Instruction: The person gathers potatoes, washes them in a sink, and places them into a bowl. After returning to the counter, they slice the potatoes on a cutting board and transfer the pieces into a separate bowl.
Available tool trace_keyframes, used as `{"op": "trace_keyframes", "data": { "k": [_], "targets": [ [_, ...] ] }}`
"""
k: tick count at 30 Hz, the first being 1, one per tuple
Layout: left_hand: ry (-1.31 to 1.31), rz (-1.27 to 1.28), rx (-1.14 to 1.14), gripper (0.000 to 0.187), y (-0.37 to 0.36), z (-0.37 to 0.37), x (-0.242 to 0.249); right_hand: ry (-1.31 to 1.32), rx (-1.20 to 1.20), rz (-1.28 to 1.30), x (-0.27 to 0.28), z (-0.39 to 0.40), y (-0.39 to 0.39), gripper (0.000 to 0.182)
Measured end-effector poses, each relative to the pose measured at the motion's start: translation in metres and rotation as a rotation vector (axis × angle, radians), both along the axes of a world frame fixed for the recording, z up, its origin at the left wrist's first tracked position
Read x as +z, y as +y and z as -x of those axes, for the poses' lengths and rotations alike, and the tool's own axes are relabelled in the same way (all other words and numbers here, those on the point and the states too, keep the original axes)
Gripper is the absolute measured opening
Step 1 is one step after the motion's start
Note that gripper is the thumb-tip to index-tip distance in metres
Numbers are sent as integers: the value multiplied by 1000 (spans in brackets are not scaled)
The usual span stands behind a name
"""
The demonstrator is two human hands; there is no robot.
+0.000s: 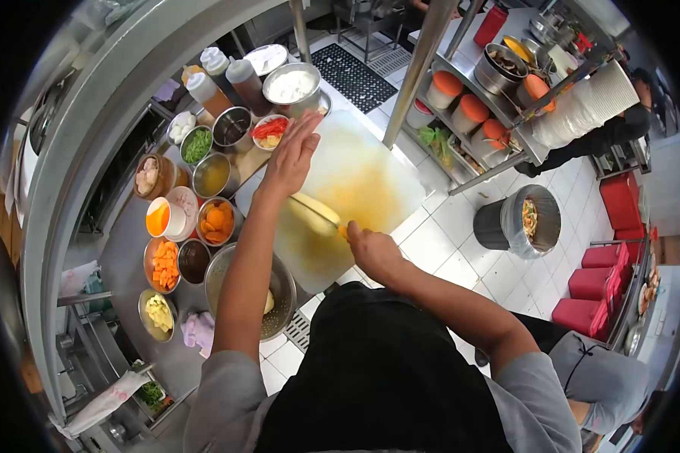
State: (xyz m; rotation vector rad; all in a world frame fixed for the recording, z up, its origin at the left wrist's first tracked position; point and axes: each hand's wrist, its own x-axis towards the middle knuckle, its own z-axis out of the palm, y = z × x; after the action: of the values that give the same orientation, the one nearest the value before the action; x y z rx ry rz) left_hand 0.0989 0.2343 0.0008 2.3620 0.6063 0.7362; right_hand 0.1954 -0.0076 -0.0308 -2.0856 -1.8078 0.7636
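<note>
A white cutting board (385, 181) with yellow-orange stains lies in front of me. My right hand (374, 253) is closed around the yellow-orange handle of a knife (343, 231). The blade lies along a long pale yellow piece of food (315, 213) on the board. My left hand (295, 151) is held above the board's left far part, beyond the food, with its fingers extended and nothing visible in it. Near its fingertips stand a metal container of white powder (291, 85) and a small bowl of red and yellow strips (270, 130).
Left of the board are bowls of orange chunks (165, 264), yellow pieces (159, 312) and chopped greens (196, 145), sauce bottles (245, 79) and a colander (279, 302). A shelf rack (468, 177) and a lined bin (499, 225) stand right. Other people are at the right.
</note>
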Motion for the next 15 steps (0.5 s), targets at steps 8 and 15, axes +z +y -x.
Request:
{"op": "trace_keyframes", "data": {
  "k": [8, 15],
  "targets": [
    [-35, 2, -27, 47, -9, 1, 7, -61, -7, 43, 38, -16, -15, 12],
    [69, 82, 82, 51, 5, 0, -53, -20, -24, 5, -21, -17, -7, 13]
  ]
}}
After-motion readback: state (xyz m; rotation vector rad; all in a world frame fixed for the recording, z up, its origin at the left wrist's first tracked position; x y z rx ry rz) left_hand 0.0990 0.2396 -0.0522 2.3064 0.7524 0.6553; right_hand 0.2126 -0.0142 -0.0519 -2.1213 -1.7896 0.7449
